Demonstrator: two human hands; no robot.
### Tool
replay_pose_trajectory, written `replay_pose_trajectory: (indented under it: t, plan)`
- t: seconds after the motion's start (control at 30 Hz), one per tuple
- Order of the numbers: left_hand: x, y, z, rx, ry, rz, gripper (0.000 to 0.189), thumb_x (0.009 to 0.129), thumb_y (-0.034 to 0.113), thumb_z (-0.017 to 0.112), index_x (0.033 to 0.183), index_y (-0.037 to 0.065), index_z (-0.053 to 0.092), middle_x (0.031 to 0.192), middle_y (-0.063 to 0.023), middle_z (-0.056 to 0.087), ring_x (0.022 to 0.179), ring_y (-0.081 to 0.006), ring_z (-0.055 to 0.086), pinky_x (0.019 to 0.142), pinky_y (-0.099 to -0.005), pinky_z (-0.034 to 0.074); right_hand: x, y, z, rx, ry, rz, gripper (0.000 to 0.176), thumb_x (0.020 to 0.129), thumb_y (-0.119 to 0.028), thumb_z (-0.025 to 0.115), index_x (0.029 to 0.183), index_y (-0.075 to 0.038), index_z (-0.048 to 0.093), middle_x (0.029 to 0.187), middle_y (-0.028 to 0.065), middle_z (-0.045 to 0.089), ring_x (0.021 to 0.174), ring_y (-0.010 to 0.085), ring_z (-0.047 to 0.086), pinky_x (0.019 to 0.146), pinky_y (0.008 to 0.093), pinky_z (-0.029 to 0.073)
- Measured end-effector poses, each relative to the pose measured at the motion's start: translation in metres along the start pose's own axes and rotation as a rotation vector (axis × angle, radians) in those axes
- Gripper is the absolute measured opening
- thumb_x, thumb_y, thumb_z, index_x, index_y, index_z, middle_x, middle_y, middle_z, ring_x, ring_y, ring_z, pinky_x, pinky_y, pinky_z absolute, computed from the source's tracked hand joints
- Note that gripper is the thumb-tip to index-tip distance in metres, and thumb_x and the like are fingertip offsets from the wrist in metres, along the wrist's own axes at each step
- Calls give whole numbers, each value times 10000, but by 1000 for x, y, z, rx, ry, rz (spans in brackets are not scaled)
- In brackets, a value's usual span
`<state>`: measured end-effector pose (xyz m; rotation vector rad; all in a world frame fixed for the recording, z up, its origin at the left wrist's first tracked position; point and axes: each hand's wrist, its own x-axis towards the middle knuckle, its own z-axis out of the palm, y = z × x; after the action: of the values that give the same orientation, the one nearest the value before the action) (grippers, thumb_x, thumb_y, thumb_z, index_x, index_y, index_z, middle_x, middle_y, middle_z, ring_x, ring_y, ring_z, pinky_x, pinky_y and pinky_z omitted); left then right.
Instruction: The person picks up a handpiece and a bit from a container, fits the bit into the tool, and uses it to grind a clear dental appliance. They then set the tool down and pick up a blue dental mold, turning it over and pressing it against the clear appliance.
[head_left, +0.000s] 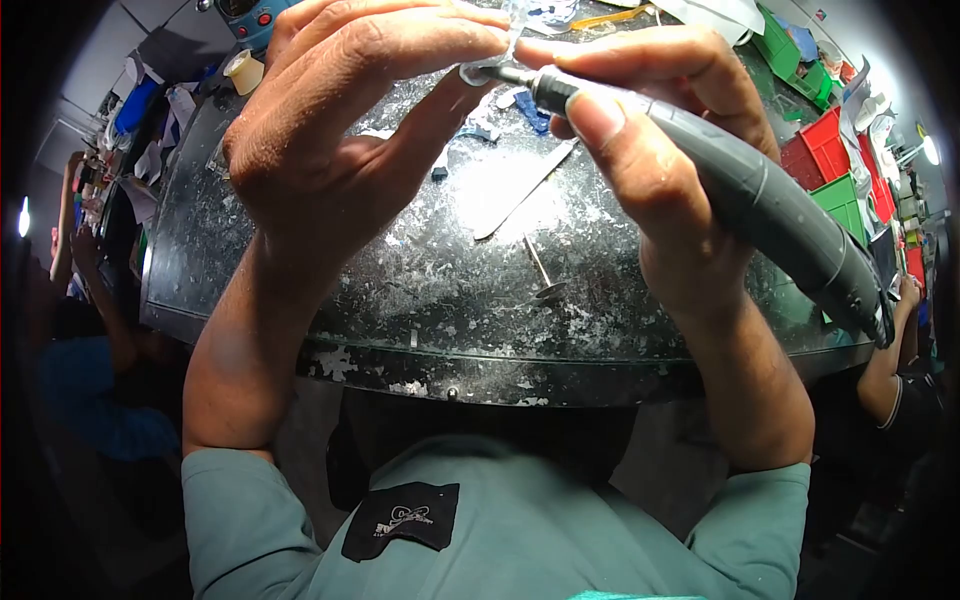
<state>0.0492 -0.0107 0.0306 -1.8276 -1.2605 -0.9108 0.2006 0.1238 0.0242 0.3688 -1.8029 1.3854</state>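
Your shirt is plain grey-green with a black patch printed in pale grey, your handpiece dark grey, your workpiece clear, and the black tabletop blotched with white.

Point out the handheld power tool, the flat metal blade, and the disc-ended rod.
Handheld power tool (750, 185): head view, middle of its gray body.
Flat metal blade (515, 205): head view, mid-blade.
Disc-ended rod (549, 290): head view, on the disc.
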Motion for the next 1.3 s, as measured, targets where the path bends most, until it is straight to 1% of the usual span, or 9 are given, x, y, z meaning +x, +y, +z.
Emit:
replay_pose_trajectory:
  t: [0.13,0.23,0.33,0.43,0.53,0.87,0.93,1.17,1.3]
  plan:
    - [2,7,0,26,-4,-42,265,743,-3,742,995,-6,661,986,-132,706,966,-242,664,895,-365,464,-2,10,-7,-32,-36,-129,199,825,-73,586,996,29,584,966,153,670,843,139,625,799,273,498]
    - [0,6,2,-5,30,-59,266,743,-6,741,997,-5,664,988,-130,706,967,-239,663,897,-365,463,1,5,-3,-17,-48,-85,205,818,-65,595,1001,27,581,994,171,671,891,155,633,841,284,493]
    - [-1,5,0,20,5,-55,268,740,-9,739,998,-5,667,994,-129,705,967,-237,662,898,-363,461,-1,5,-2,-5,-26,-36,220,811,-60,604,1012,26,576,1015,187,670,943,175,636,881,298,486]
    - [-2,3,1,-5,20,-50,274,733,-12,741,998,2,673,997,-122,706,968,-232,660,907,-356,453,0,5,0,46,-36,-63,229,808,-56,611,1017,27,571,1014,192,669,963,189,638,895,308,485]
    - [-2,5,-2,90,-6,-46,282,725,-19,743,998,9,678,997,-112,708,976,-226,655,917,-349,445,-2,5,-2,6,-29,-46,228,810,-59,615,1015,30,569,1019,195,667,979,203,639,907,318,484]
    - [-1,13,2,113,22,-96,270,718,-34,741,977,22,689,989,-98,710,983,-213,642,933,-351,440,-2,5,2,57,-26,-48,241,808,-35,614,1032,32,557,1027,209,660,1022,226,634,934,336,482]
    - [0,18,3,134,28,-162,267,718,-36,739,974,25,691,984,-95,711,979,-212,642,930,-352,443,-2,6,3,59,-20,-64,238,809,-40,613,1029,31,557,1034,208,657,1020,227,635,933,338,482]
    - [2,20,1,190,9,-142,257,715,-40,735,959,27,694,979,-89,712,964,-208,641,919,-353,452,-1,0,3,116,-50,-49,236,810,-46,612,1027,29,558,1035,196,656,1018,224,634,928,336,483]
    - [2,20,2,170,17,-143,262,709,-43,734,957,31,694,978,-84,713,958,-204,640,919,-352,451,-2,6,3,53,-26,-69,232,811,-43,616,1025,26,559,1029,188,655,1018,223,632,925,336,483]
